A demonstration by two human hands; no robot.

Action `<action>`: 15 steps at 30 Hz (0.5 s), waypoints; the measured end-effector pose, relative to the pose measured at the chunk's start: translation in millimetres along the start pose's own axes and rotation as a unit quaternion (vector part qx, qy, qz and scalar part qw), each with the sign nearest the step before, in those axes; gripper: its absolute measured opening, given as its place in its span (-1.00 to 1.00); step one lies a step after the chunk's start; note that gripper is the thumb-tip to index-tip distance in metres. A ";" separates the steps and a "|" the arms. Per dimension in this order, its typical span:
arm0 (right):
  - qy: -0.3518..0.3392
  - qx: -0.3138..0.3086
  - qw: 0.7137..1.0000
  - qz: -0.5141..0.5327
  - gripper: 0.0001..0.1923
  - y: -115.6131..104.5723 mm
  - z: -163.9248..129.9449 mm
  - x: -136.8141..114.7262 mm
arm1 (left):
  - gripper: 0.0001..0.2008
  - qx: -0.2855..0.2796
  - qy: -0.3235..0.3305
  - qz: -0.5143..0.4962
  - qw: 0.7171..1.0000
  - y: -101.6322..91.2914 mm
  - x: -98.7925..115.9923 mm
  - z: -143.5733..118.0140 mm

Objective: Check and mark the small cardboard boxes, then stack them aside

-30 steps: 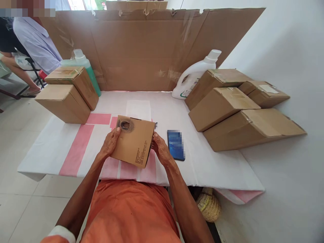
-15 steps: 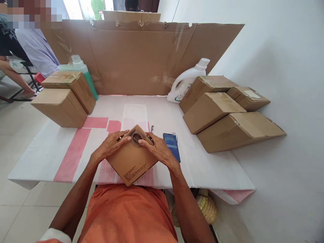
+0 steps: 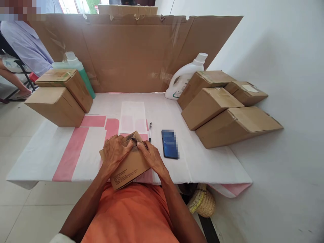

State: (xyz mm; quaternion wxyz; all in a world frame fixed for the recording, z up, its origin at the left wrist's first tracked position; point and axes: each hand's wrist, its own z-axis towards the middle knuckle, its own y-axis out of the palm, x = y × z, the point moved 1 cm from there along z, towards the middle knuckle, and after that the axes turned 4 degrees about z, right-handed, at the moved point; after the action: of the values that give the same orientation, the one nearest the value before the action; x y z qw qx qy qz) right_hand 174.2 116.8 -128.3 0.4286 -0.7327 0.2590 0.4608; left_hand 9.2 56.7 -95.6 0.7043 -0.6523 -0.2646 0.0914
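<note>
Held box: small cardboard box [image 3: 128,167], lying tilted at the near edge of the table [image 3: 210,162], its near corner over the person's lap; printed text on the side facing the camera; flaps closed, contents not visible.
Tape roll: brownish tape roll [image 3: 132,139] sits at the box's far top corner, partly covered by fingers.
Left hand: left hand [image 3: 114,152] lies flat across the box top, fingers curled toward the roll, touching it.
Right hand: right hand [image 3: 151,158] rests on the box's right side, fingertips pinching at the roll's edge; exactly what is gripped cannot be told.
Pen: pen [image 3: 150,127] lies just beyond the box on the table.
Phone: dark phone [image 3: 169,148] lies flat just right of the right hand.
Left stack: two closed boxes [image 3: 59,98], one leaning on the other; a green bottle [image 3: 76,67] stands behind them, liquid inside.
Right stack: four closed, taped boxes [image 3: 227,111] leaning together; contents unseen.
White jug: white jug [image 3: 183,79], capped, stands behind the right stack.
Backdrop: cardboard sheet [image 3: 136,54] stands upright along the table's far edge.
Under table: woven basket [image 3: 202,202] on the floor; inside cannot be seen.
</note>
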 end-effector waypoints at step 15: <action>-0.120 -0.250 0.944 -0.176 -0.63 -21.6 56.7 -31.6 | -0.26 -0.134 0.087 -0.288 0.944 5.0 -34.9 15.3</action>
State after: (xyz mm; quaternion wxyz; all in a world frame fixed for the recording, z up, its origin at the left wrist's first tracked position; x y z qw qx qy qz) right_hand 151.3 176.3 -103.3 0.3338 -0.7898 -0.0511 0.5119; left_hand -26.7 54.2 -109.1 0.6270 -0.6422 -0.3887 -0.2085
